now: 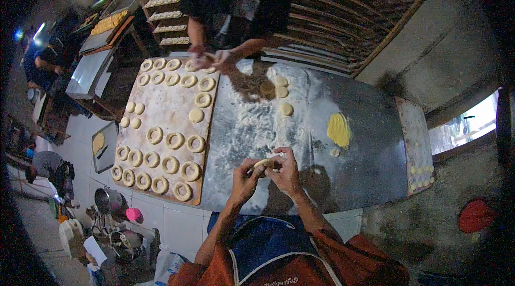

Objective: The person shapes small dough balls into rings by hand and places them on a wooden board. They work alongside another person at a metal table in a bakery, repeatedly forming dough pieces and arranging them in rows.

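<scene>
1. Blue apron (263, 243) nearest my camera.
2. I watch left hand (245, 181) and right hand (286, 173) gripping dough (264, 163) between them, above the floury table (244, 130).
3. Uneven pulling, I judge, could tear it.

A metal pot (113, 198) sits near a pink cup (133, 214), it seems.

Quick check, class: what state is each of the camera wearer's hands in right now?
Left hand: closed, holding a pale, rounded dough piece.
Right hand: closed, holding the same piece.
</scene>
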Tool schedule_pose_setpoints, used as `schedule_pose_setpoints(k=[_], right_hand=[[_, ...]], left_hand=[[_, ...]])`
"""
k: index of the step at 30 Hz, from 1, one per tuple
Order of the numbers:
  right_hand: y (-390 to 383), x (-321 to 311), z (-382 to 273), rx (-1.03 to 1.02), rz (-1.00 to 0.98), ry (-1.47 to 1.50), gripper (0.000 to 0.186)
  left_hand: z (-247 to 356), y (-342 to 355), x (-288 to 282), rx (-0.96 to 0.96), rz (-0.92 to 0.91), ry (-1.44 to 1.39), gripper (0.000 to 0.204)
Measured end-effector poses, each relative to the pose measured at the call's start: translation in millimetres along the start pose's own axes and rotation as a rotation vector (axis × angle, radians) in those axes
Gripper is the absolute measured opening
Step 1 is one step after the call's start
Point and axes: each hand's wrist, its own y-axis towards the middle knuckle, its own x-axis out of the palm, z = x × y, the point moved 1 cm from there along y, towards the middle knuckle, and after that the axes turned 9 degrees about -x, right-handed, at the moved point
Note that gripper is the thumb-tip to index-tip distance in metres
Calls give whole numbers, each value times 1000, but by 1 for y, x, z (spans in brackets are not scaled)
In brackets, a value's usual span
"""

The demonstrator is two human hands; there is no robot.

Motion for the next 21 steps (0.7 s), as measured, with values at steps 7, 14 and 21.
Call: schedule_pose_setpoints(k=[7,14,21], right_hand=[[-14,-58,10,98,-369,561,62],[-11,-75,41,-156,-185,-475,40],[-15,-77,37,143,1,168,66]], left_hand=[[-19,-9,50,-86,-58,-368,40],[-33,-1,77,189,-231,-580,37],[-29,15,107,38,295,-190,27]])
